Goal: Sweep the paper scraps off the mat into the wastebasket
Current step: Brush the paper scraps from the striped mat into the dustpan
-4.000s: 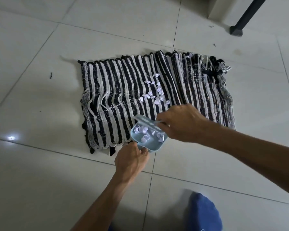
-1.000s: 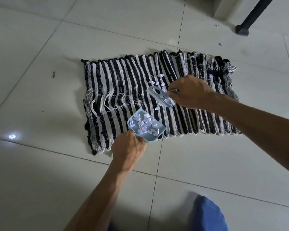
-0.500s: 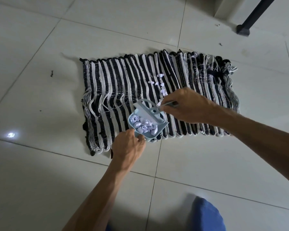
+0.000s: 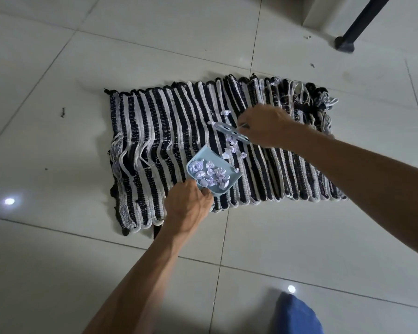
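Gripping the dustpan (image 4: 212,174) on the mat (image 4: 155,141), the left hand (image 4: 188,208) is closed; the right hand (image 4: 263,126) is pinching a small brush (image 4: 229,132) above scraps (image 4: 232,150).

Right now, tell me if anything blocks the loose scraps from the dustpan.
Nothing visible does. The loose scraps lie on bare mat just beyond the dustpan's open lip, with the brush behind them. The wastebasket is out of view.

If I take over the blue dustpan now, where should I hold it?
Hold the dustpan by its short handle at the near corner, where the left hand grips it, coming from the near side. Its open mouth faces the scraps, so keep it level.
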A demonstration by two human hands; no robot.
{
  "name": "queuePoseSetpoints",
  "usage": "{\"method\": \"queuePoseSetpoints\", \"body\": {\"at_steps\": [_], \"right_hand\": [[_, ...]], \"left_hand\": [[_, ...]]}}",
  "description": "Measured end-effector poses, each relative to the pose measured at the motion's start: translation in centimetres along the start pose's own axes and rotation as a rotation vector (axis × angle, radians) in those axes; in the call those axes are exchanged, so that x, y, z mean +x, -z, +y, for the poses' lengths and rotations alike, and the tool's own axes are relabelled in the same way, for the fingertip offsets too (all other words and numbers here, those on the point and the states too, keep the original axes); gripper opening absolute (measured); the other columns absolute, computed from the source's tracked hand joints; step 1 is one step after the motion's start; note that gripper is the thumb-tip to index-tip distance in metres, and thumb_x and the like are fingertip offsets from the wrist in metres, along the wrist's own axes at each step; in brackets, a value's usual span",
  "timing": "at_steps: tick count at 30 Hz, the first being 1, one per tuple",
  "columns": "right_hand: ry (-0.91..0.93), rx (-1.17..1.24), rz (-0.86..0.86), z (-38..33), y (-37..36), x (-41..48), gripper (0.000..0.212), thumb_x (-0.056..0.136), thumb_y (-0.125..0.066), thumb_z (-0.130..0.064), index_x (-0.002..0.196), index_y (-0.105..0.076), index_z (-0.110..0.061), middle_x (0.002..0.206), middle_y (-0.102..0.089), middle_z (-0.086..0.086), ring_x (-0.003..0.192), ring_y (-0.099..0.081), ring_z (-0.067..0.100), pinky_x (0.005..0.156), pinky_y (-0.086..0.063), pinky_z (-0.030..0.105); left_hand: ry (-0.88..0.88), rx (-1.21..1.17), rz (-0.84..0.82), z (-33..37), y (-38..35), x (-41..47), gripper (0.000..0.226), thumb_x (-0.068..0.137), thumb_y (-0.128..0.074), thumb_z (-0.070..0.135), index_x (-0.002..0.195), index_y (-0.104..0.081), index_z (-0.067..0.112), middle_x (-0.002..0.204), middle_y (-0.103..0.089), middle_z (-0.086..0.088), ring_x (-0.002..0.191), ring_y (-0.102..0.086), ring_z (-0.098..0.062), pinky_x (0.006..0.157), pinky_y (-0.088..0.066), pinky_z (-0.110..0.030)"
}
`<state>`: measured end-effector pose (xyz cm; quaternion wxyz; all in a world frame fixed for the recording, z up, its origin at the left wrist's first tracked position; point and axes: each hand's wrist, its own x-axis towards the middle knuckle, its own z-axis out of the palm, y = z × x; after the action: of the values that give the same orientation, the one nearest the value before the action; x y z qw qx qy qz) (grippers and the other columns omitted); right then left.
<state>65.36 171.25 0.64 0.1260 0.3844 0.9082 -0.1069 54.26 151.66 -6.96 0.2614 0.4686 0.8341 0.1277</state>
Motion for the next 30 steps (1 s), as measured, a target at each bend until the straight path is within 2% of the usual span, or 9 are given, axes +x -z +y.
{"method": "queuePoseSetpoints", "body": {"at_steps": [2,5,8,10,14,18,21,25,30], "right_hand": [[0.046,0.02,-0.016,-0.3,-1.0,-0.9,0.027,0.1,-0.048,-0.026,0.1,-0.071,-0.011,0.071,-0.067,0.005,0.053,-0.058,0.014,0.05,-0.047,0.023],[0.122,0.074,-0.011,-0.4,-2.1,-2.4,0.028,0.1,-0.048,-0.027,0.097,-0.072,-0.012,0.07,-0.067,0.001,0.056,-0.063,0.014,0.057,-0.054,0.028],[0.169,0.127,-0.013,-0.4,-2.8,-3.9,0.029,0.1,-0.048,-0.026,0.096,-0.072,-0.012,0.063,-0.065,-0.001,0.043,-0.057,0.01,0.045,-0.054,0.032],[0.208,0.181,0.009,-0.7,-3.0,-4.8,0.028,0.1,-0.05,-0.026,0.098,-0.074,-0.012,0.062,-0.064,-0.005,0.037,-0.054,0.007,0.038,-0.046,0.024],[0.25,0.252,0.05,-1.4,-2.3,-6.0,0.026,0.1,-0.053,-0.023,0.103,-0.074,-0.009,0.069,-0.057,-0.015,0.036,-0.053,-0.001,0.036,-0.04,0.015],[0.25,0.245,0.078,-1.3,-0.4,-4.8,0.026,0.1,-0.051,-0.022,0.103,-0.074,-0.01,0.066,-0.061,-0.014,0.033,-0.048,-0.001,0.032,-0.038,0.016],[0.226,0.18,0.162,-0.4,2.6,-1.5,0.025,0.1,-0.051,-0.021,0.104,-0.073,-0.011,0.07,-0.065,-0.006,0.04,-0.051,-0.002,0.033,-0.034,0.014],[0.097,-0.015,0.266,0.6,5.4,4.3,0.03,0.098,-0.047,-0.028,0.107,-0.071,-0.014,0.082,-0.071,0.006,0.054,-0.058,0.014,0.05,-0.041,0.023],[0.063,-0.235,0.198,-0.5,3.8,8.4,0.026,0.095,-0.051,-0.029,0.108,-0.072,-0.02,0.09,-0.071,0.009,0.079,-0.065,0.027,0.065,-0.045,0.03]], "left_hand": [[-0.019,0.025,-0.022,0.4,0.0,-0.1,0.024,0.093,-0.047,0.025,0.088,-0.057,0.004,0.069,-0.063,-0.008,0.063,-0.067,-0.026,0.057,-0.055,-0.032],[0.001,-0.014,0.002,0.5,-0.4,-0.4,0.022,0.092,-0.049,0.028,0.084,-0.055,0.009,0.074,-0.063,-0.007,0.064,-0.065,-0.025,0.059,-0.054,-0.031],[0.013,0.013,0.013,0.7,-1.2,-0.8,0.03,0.094,-0.044,0.033,0.092,-0.06,0.007,0.089,-0.067,-0.012,0.08,-0.064,-0.03,0.068,-0.047,-0.033],[0.028,0.039,0.004,0.9,-1.3,-1.2,0.037,0.096,-0.04,0.034,0.102,-0.061,0.004,0.098,-0.067,-0.014,0.092,-0.064,-0.034,0.075,-0.046,-0.035],[0.078,-0.089,0.016,1.0,-1.8,-1.0,0.024,0.089,-0.049,0.029,0.084,-0.059,0.008,0.087,-0.071,-0.014,0.074,-0.068,-0.028,0.073,-0.058,-0.037],[0.076,-0.087,0.035,0.8,-2.0,-0.1,0.027,0.091,-0.05,0.028,0.088,-0.061,0.003,0.087,-0.069,-0.013,0.069,-0.067,-0.022,0.064,-0.058,-0.033],[0.047,-0.025,0.054,0.5,-1.7,0.7,0.032,0.094,-0.049,0.029,0.093,-0.065,0.001,0.086,-0.069,-0.01,0.063,-0.062,-0.017,0.053,-0.049,-0.023],[-0.015,0.063,0.059,0.5,-1.2,1.8,0.035,0.097,-0.044,0.033,0.104,-0.058,0.002,0.085,-0.065,-0.007,0.054,-0.051,-0.014,0.047,-0.036,-0.019],[0.048,-0.073,0.102,0.2,-1.2,3.5,0.027,0.094,-0.05,0.032,0.077,-0.049,0.012,0.054,-0.047,0.004,0.037,-0.034,-0.006,0.036,-0.026,-0.018]]}}
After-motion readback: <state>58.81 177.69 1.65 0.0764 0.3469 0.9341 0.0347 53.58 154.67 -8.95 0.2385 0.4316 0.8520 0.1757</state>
